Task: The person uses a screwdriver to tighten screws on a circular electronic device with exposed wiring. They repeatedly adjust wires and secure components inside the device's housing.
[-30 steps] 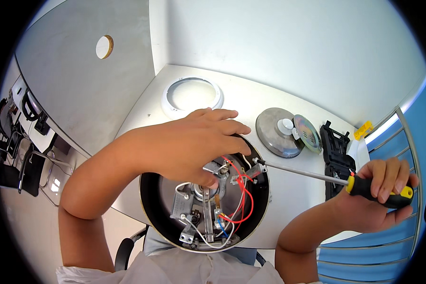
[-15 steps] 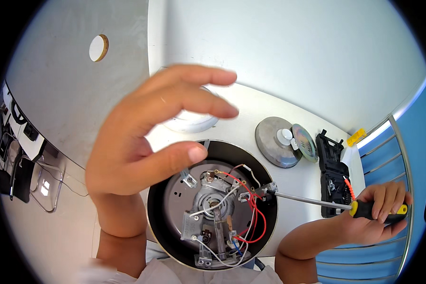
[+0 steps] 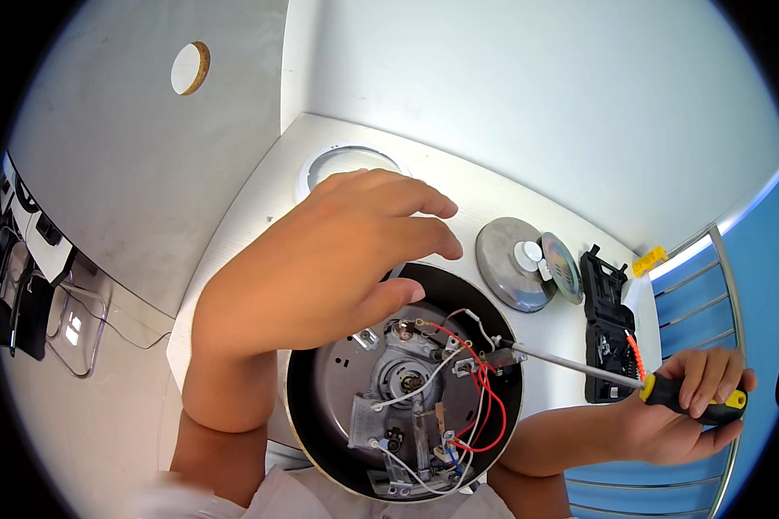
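In front of me is a round dark metal housing (image 3: pixel 296 406), its open side up, showing a grey metal plate, a central heater bracket and red and white wires (image 3: pixel 498 406). My right hand (image 3: pixel 688 398) grips the yellow-and-black handle of a screwdriver (image 3: pixel 580 367). The long shaft reaches left to the housing's right rim, its tip at a small metal bracket with a dark part. My left hand (image 3: pixel 355 242) hovers over the housing's far left side, fingers spread and holding nothing. It partly covers the far rim and a small metal clip (image 3: pixel 366 339).
Beyond my left hand lies a white ring-shaped part (image 3: pixel 316 169) on the white table (image 3: pixel 234 251). A grey glass lid with a white knob (image 3: pixel 502 268) and a shiny disc (image 3: pixel 563 268) lie far right. Near them are a black tool case (image 3: pixel 604 329) and a yellow object (image 3: pixel 649 261).
My left hand has moved right and lower in the view, over the housing. The housing appears shifted slightly right. My right hand still holds the screwdriver at the rim.
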A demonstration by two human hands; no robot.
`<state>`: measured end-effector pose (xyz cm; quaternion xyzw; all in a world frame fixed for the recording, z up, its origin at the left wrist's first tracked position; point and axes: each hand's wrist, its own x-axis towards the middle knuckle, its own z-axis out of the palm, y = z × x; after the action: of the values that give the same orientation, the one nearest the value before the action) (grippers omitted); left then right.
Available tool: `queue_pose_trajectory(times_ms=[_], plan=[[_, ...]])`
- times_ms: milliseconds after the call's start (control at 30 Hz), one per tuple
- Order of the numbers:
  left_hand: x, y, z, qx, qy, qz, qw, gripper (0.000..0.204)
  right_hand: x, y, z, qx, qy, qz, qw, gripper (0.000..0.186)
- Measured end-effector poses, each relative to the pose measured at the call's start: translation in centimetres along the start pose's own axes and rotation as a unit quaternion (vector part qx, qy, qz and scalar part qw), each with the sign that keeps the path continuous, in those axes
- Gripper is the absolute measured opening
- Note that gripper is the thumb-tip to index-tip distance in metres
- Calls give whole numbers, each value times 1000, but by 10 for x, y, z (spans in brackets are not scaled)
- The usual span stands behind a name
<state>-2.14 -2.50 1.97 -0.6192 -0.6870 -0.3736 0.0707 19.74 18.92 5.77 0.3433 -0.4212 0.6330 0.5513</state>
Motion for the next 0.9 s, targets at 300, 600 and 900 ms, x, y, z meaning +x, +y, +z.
queue_pose_trajectory(times_ms=[300, 600, 900], plan=[[2, 8, 13, -1, -42, 18, 999, 40, 5, 6, -12, -55, 4, 46, 997, 36], [5, 18, 13, -10, -96, 33, 995, 45, -1, 6, 2, -61, -57, 76, 994, 31], [9, 16, 13, -8, -109, 38, 993, 43, 2, 2, 5, -58, -52, 84, 993, 26]])
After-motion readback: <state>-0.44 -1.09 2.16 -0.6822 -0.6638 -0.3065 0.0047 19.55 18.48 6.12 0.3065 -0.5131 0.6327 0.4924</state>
